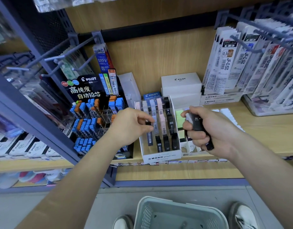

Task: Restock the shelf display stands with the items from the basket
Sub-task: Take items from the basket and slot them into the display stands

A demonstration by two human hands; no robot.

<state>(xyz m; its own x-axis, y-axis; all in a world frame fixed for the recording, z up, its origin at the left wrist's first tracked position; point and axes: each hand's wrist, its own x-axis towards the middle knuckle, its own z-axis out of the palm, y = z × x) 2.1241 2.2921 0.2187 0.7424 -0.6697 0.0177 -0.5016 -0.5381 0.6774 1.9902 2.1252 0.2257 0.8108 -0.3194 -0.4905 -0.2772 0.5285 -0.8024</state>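
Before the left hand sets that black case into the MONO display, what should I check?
1. Left hand pinches one black lead case: ok.
2. Case is held over the MONO graph MG display stand, not in it yet: ok.
3. Free slot under the case: cannot tell, the hand hides it.
4. Right hand grips the spare black cases: ok.
5. More stock in the basket: cannot tell, partly out of view.
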